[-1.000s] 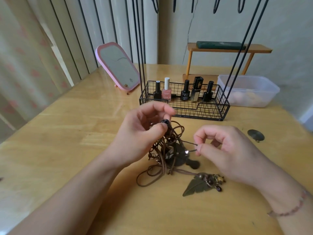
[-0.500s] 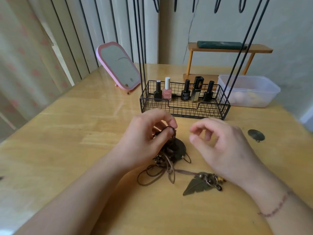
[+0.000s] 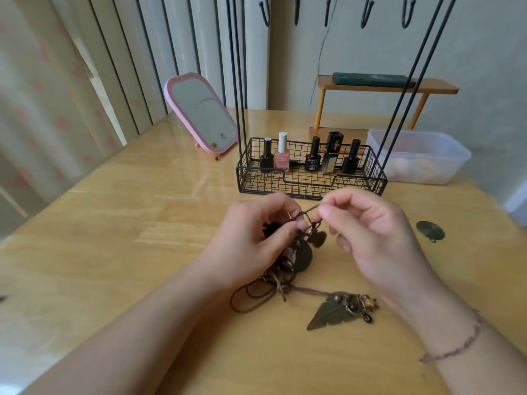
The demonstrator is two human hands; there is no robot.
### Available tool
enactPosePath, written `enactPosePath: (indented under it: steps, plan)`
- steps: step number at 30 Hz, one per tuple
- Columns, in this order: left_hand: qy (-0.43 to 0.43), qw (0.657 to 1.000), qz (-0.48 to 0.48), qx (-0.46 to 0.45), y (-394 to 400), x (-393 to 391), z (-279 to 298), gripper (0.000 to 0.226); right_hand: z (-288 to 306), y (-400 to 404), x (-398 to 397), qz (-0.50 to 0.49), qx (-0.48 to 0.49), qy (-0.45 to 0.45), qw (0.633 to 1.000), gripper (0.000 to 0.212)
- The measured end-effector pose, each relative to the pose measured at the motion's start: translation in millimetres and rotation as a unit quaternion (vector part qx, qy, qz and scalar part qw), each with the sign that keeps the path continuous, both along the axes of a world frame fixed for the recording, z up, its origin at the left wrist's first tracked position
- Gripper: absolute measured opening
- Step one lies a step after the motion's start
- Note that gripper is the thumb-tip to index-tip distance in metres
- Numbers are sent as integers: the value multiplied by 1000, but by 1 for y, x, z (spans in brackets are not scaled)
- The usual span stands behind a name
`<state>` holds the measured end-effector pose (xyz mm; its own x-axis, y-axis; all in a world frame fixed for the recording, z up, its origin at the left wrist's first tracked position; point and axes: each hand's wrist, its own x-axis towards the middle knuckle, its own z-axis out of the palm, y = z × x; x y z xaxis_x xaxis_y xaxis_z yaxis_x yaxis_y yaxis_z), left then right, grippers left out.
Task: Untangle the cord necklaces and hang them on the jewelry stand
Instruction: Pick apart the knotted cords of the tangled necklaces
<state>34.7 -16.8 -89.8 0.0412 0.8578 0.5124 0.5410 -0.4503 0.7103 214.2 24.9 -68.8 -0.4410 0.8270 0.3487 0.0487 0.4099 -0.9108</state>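
Right hand (image 3: 379,238) moved in, now pinching cord (image 3: 309,210); left hand (image 3: 256,240) grips tangle (image 3: 288,263).

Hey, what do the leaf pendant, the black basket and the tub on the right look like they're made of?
Leaf pendant: likely metal with an aged bronze finish, going by its dull brown-gold sheen. Black basket: thin wire grid, probably coated steel, matte black. Tub: translucent plastic, since blurred shapes show through its cloudy walls.
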Motion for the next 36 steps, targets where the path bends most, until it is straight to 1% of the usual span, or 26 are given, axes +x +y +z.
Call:
enactPosePath:
  steps: [1, 3, 6, 7, 9, 10, 12, 14, 18, 21, 23, 25, 30, 33, 36]
  plan:
    - [1, 1000, -1, -6, 0, 0, -1, 9, 1, 1, 0, -8, -16, 12, 1000, 14]
    - [-18, 1000, -7, -20, 1, 0, -1, 11, 1, 2, 0, -22, -26, -7, 999, 13]
    - [-97, 993, -48, -52, 2, 0, 3, 14, 4, 3, 3, -24, -33, -34, 999, 11]
    - [-128, 988, -65, -60, 2, -1, 4, 14, 3, 4, 5, -30, -20, -52, 998, 11]
    - [-177, 977, -92, -78, 2, -1, 6, 11, 2, 6, 6, -51, 46, -112, 991, 11]
    - [-192, 972, -100, -86, 2, -1, 7, 10, 0, 5, 6, -58, 71, -127, 988, 10]
    - [-203, 969, -105, -96, 1, 0, 7, 9, -1, 3, 4, -52, 78, -91, 991, 9]
    - [-209, 967, -107, -101, 1, 1, 6, 10, -3, 3, 3, -41, 59, -43, 996, 15]
    - [-234, 958, -132, -103, 0, 0, 8, 12, -2, 4, 1, 4, 13, -38, 999, 26]
    - [-241, 954, -147, -100, 0, -2, 9, 14, 0, 4, 1, 66, -3, -70, 995, 24]
    - [-243, 952, -156, -103, -1, -2, 9, 13, 0, 4, 2, 48, 21, -84, 995, 15]
    - [-241, 951, -161, -105, -1, -2, 11, 12, 1, 6, 5, 17, 27, -72, 997, 10]
    - [-205, 963, -127, -117, 0, -3, 10, 10, 0, 8, 7, 13, 1, -55, 998, 13]
    - [-161, 967, -123, -151, 0, -4, 8, 11, -1, 7, 5, 26, 17, -51, 998, 13]
    - [-124, 969, -122, -174, 0, -7, 6, 10, -3, 8, 5, 5, 11, -57, 998, 12]
